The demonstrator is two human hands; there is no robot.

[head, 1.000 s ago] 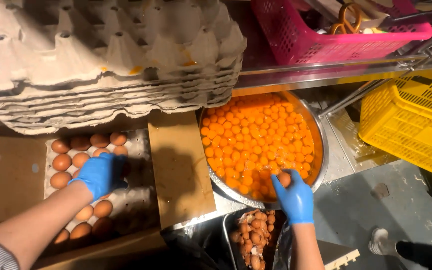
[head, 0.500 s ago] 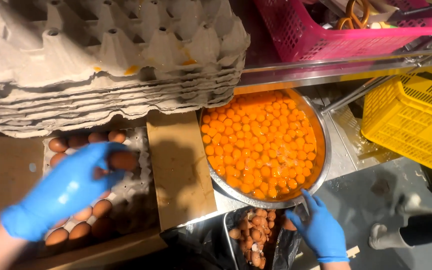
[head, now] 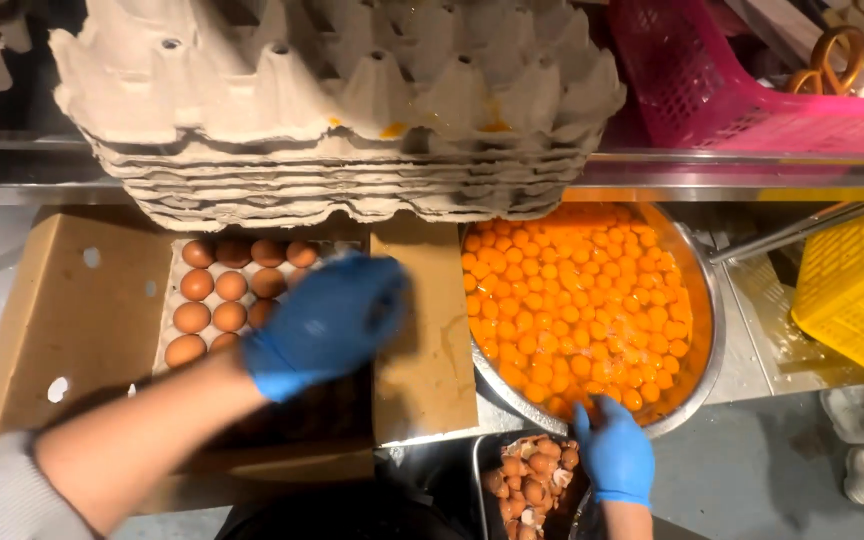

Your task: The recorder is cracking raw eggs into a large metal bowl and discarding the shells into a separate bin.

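Observation:
My left hand (head: 327, 320), in a blue glove and motion-blurred, hovers over the right side of a tray of brown eggs (head: 227, 290) that sits in a cardboard box (head: 72, 310). Its fingers curl downward, and whatever is inside them is hidden. My right hand (head: 612, 455), also blue-gloved, has its fingertips at the near rim of a large metal bowl (head: 712, 330) full of orange egg yolks (head: 577, 300). Nothing shows in that hand. Just below it is a dark bin of broken eggshells (head: 527, 485).
A stack of empty grey pulp egg trays (head: 342, 110) sits on a metal shelf above the box. A pink plastic basket (head: 752, 90) is at the top right, and a yellow crate (head: 857, 290) is at the right. Grey floor shows at the lower right.
My left hand has lifted off the egg tray and swung right toward the box flap. My right hand dropped over the shell bin, then returned to the bowl's near rim.

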